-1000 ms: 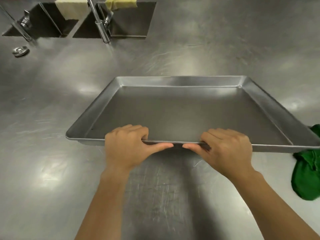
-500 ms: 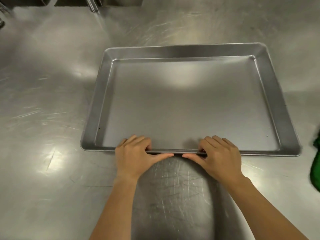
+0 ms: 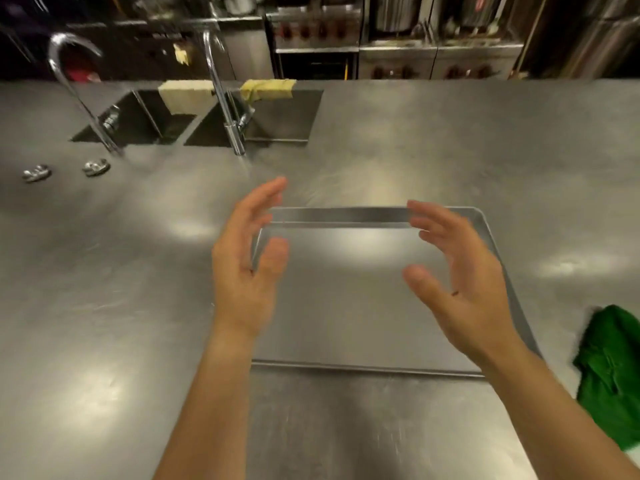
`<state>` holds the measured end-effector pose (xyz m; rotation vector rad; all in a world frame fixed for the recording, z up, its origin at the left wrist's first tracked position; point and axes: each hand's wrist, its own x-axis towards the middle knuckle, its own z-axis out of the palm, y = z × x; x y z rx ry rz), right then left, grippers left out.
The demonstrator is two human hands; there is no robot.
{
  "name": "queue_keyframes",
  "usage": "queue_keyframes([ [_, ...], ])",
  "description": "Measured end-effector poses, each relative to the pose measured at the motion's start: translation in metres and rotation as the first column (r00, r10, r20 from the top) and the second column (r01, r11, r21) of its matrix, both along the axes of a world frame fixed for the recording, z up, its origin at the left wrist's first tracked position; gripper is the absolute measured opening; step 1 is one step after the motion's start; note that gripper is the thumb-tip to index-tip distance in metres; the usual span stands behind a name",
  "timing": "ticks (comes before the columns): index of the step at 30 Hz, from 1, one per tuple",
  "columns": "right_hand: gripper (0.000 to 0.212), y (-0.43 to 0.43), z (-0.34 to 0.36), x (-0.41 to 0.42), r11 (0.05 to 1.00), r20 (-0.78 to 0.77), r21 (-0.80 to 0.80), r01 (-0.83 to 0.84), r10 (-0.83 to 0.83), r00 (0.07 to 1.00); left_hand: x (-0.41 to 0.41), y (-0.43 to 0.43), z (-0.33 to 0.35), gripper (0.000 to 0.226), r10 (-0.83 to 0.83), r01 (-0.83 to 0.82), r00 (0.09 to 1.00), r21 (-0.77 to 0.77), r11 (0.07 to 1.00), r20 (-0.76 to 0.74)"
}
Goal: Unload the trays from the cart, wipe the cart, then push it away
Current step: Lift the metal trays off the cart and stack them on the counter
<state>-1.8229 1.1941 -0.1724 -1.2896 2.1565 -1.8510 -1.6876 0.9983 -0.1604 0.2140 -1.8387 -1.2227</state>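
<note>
While the tray (image 3: 346,306) lies flat on the counter (image 3: 104,289), my left hand (image 3: 244,282) and right hand (image 3: 464,292) hover over it | fingers (image 3: 266,195) spread, holding nothing | green cloth (image 3: 609,368) near its right edge.

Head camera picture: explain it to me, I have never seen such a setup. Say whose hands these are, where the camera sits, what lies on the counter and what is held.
There is no machine here: a person works bare-handed, and the one camera sits on their head, looking forward and down. The left hand and right hand are both open, fingers spread, over a shallow metal tray; they hold nothing. The tray lies flat on a steel counter. A green cloth lies to the tray's right. Farther back, set into the counter, are sinks with tall faucets.
</note>
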Motion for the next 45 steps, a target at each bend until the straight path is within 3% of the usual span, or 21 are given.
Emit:
queue_keyframes([
  [4, 0.074, 0.000, 0.102, 0.025, 0.982, -0.129, -0.149, -0.118, 0.099, 0.987, 0.030, 0.013, 0.096, 0.070, -0.064, 0.051, 0.991, -0.108, 0.993, -0.120],
  [10, 0.077, 0.009, 0.175, 0.079, 0.930, -0.246, -0.232, -0.284, 0.227, 0.943, 0.121, 0.040, 0.165, 0.066, 0.099, -0.159, 0.973, -0.287, 0.945, -0.210],
  [13, 0.078, 0.007, 0.196, 0.117, 0.854, -0.282, -0.277, -0.441, 0.366, 0.887, 0.185, 0.068, 0.187, 0.064, 0.191, -0.256, 0.959, -0.348, 0.902, -0.211],
  [17, 0.072, 0.007, 0.208, 0.191, 0.688, -0.313, -0.287, -0.667, 0.591, 0.744, 0.287, 0.125, 0.199, 0.065, 0.396, -0.444, 0.896, -0.390, 0.807, -0.201],
  [20, 0.072, 0.013, 0.212, 0.263, 0.543, -0.329, -0.268, -0.796, 0.725, 0.606, 0.372, 0.181, 0.200, 0.068, 0.577, -0.589, 0.800, -0.390, 0.707, -0.163],
  [24, 0.076, 0.034, 0.225, 0.386, 0.310, -0.355, -0.239, -0.920, 0.854, 0.381, 0.489, 0.274, 0.206, 0.078, 0.809, -0.778, 0.575, -0.385, 0.496, -0.120],
  [29, 0.066, 0.082, 0.240, 0.543, -0.018, -0.372, -0.272, -0.962, 0.924, 0.087, 0.618, 0.395, 0.214, 0.078, 0.935, -0.907, 0.310, -0.348, 0.237, -0.170],
  [32, 0.073, 0.121, 0.240, 0.637, -0.145, -0.382, -0.260, -0.955, 0.923, -0.037, 0.688, 0.460, 0.212, 0.082, 0.971, -0.932, 0.160, -0.352, 0.089, -0.177],
  [38, 0.080, 0.197, 0.227, 0.816, -0.289, -0.423, -0.218, -0.932, 0.889, -0.176, 0.838, 0.570, 0.205, 0.080, 0.985, -0.925, -0.024, -0.370, -0.086, -0.169],
  [42, 0.078, 0.229, 0.224, 0.913, -0.329, -0.430, -0.235, -0.915, 0.879, -0.206, 0.930, 0.615, 0.207, 0.072, 0.985, -0.922, -0.069, -0.367, -0.124, -0.160],
  [45, 0.079, 0.238, 0.223, 0.967, -0.308, -0.421, -0.232, -0.923, 0.887, -0.190, 0.989, 0.623, 0.212, 0.067, 0.986, -0.922, -0.040, -0.375, -0.100, -0.163],
])
